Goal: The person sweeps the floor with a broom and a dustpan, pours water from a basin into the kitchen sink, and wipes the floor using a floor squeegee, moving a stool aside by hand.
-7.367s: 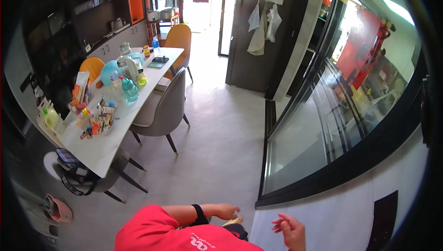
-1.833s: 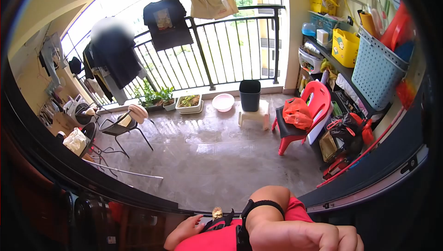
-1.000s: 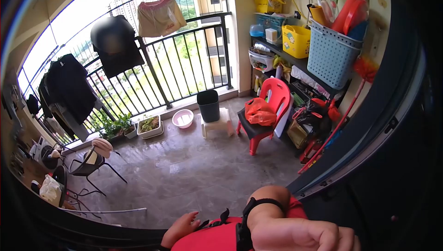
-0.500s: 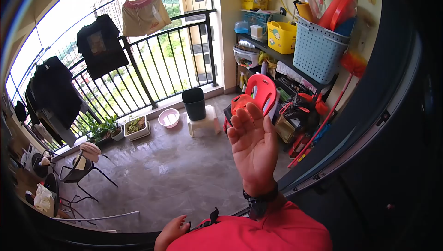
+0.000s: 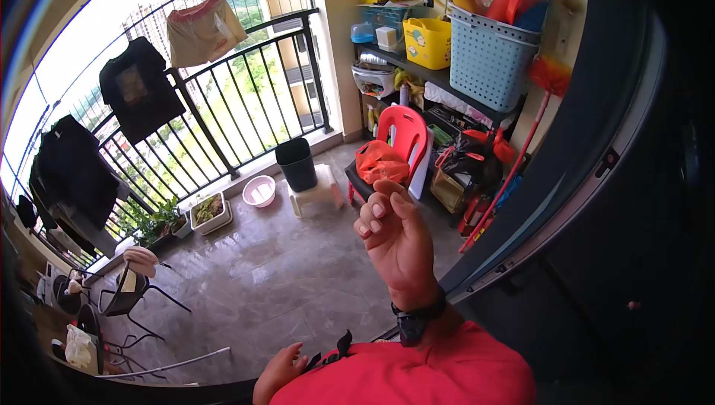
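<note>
Balcony beyond a dark door frame (image 5: 536, 247), head view: a grey tiled floor (image 5: 298, 286) with wet-looking patches extends to a black railing (image 5: 202, 122). Along the railing hang dark clothes (image 5: 74, 174), a black T-shirt (image 5: 145, 96) whose printed panel is too small to read, and a cream garment (image 5: 207, 30) with a pink band. On the floor beneath stand a white planter (image 5: 220, 220), a pink basin (image 5: 259, 191) and a dark bin (image 5: 296, 165), the last upright on a pale stool (image 5: 316, 195).

The person's right hand (image 5: 395, 245) is raised in the centre, palm partly toward the camera, fingers half curled around bare air; a black watch (image 5: 411, 323) encircles the wrist, its face unreadable. Just above the fingertips in the frame, but farther back, a red plastic bag (image 5: 381, 161) rests on the black-covered seat of a red chair (image 5: 406, 133). The left hand (image 5: 281, 375) is low at the person's side, fingers slack and slightly parted, near a black strap (image 5: 344, 343) on the red shirt (image 5: 417, 371).

At right, a dark shelf (image 5: 438, 77) bears a yellow basket (image 5: 427, 48) with small cartoon figures and a tall light-blue basket (image 5: 491, 62); a red-handled broom (image 5: 514, 170) leans beside it.
</note>
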A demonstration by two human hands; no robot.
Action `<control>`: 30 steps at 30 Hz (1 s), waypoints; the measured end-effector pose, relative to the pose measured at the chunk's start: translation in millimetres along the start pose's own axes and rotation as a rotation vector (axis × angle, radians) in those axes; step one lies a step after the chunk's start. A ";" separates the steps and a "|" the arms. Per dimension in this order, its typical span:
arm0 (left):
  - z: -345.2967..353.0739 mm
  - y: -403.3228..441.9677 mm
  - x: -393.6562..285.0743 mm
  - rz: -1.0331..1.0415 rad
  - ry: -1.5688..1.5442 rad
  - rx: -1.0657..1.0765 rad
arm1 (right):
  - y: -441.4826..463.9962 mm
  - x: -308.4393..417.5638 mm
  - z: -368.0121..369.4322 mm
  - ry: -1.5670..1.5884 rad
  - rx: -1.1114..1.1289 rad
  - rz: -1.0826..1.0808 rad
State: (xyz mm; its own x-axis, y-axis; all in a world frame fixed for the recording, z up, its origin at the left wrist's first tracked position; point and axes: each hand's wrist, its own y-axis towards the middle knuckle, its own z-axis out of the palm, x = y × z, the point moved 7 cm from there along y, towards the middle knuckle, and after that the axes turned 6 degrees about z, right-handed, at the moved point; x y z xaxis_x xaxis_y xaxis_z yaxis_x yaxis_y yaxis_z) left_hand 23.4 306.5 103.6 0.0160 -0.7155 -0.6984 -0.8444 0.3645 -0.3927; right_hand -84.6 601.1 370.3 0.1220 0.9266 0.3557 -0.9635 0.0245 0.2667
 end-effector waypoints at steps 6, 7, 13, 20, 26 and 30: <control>0.0 -1.2 -4.9 -0.008 0.002 -0.005 | -9.2 13.2 3.3 -0.206 0.018 -0.090; -0.2 -1.2 -4.9 -0.002 0.008 -0.016 | -10.8 15.0 8.3 -0.243 0.036 -0.117; -1.6 -3.0 -3.1 0.049 0.026 -0.056 | -25.3 22.1 38.6 -0.396 0.259 -0.275; -3.9 -9.6 -17.5 0.035 0.055 -0.075 | -90.4 46.0 121.1 -0.596 0.699 -0.719; -5.0 -9.1 -28.4 0.015 0.080 -0.054 | -129.0 41.9 132.8 -0.336 0.669 -1.137; -1.8 -6.6 -23.4 0.013 0.097 -0.039 | -144.3 24.4 121.2 -0.423 0.516 -1.190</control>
State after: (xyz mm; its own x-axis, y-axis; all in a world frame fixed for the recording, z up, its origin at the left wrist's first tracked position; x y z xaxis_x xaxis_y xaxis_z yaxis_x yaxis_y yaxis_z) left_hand 27.7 319.8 123.6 -0.0453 -0.7660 -0.6412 -0.8646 0.3516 -0.3589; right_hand 86.3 574.7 449.0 0.9610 0.2571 -0.1022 -0.0392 0.4920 0.8697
